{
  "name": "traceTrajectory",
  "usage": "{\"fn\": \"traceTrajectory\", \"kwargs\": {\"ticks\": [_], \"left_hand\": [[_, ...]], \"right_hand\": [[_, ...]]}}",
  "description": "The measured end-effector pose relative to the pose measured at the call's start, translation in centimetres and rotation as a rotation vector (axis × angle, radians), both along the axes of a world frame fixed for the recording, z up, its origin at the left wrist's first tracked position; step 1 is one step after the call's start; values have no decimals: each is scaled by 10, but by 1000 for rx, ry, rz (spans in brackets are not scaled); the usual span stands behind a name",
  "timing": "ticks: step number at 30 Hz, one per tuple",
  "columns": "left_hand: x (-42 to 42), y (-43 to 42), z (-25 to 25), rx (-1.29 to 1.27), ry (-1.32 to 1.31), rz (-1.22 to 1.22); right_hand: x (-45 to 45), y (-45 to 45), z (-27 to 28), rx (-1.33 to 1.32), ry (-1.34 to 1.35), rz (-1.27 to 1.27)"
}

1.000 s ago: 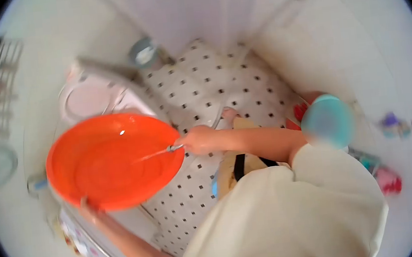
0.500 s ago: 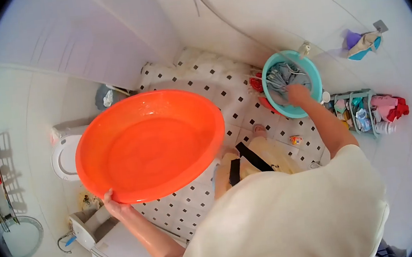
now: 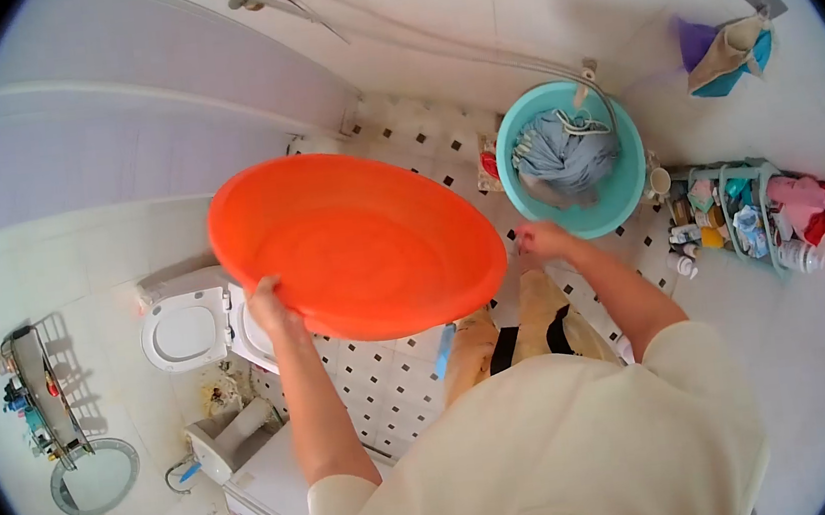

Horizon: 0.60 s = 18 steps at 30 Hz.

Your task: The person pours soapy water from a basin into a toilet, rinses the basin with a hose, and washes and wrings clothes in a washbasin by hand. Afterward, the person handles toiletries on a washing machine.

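Note:
A large orange basin [image 3: 360, 233] is tilted in front of me. My left hand [image 3: 272, 307] is closed on its near left rim. My right hand [image 3: 544, 241] hovers between the basin's right end and a teal tub [image 3: 628, 200]; its fingers are loosely bent and slightly apart, with nothing visible in them. Wet grey-blue clothing [image 3: 568, 156] with a pale cord lies bunched inside the tub, which stands on the floor by the wall.
A shower hose [image 3: 441, 48] runs down the wall to the tub. To the right stands a rack [image 3: 730, 214] of bottles and cloths. On the left are a toilet [image 3: 184, 330] with its seat showing, a wall shelf [image 3: 50, 396] and a round mirror [image 3: 96, 477]. Dotted tiles [image 3: 376, 392] cover the floor.
My right hand has come out of the teal tub, leaving the clothing inside. The orange basin, still in my left hand, has shifted right and changed its tilt. My view has also moved.

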State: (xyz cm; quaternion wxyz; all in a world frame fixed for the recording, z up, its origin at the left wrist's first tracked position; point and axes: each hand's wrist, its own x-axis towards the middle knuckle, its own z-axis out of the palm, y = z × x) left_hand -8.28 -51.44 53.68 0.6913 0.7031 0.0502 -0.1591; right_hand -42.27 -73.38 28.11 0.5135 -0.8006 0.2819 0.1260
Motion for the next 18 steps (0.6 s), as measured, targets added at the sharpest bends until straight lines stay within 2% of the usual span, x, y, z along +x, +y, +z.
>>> {"fn": "traceTrajectory", "kwargs": {"ticks": [2, 5, 8, 10, 11, 12, 15, 17, 18], "left_hand": [[4, -23, -4, 40, -55, -67], [25, -36, -28, 119, -95, -242], [49, -53, -50, 202, -56, -445], [88, -59, -103, 358, -215, -645], [89, -74, -98, 411, -362, -789], [90, -88, -93, 447, -522, -914], [113, -123, -130, 514, -746, -1203], [124, -142, -147, 570, -741, -1366], [129, -152, -153, 599, -740, -1452]], "right_hand": [[-5, 27, -8, 47, -23, -4], [-14, 45, -21, -111, -164, 166], [-17, 35, 20, -38, -107, 70], [-11, 22, 55, 15, -8, -64], [-6, 19, 63, 41, 46, -134], [-5, 23, 58, 34, 70, -238], [-13, 31, 38, 3, 163, -478], [-13, 44, 25, 4, 246, -551], [-11, 57, 23, 128, 164, -635]]}}
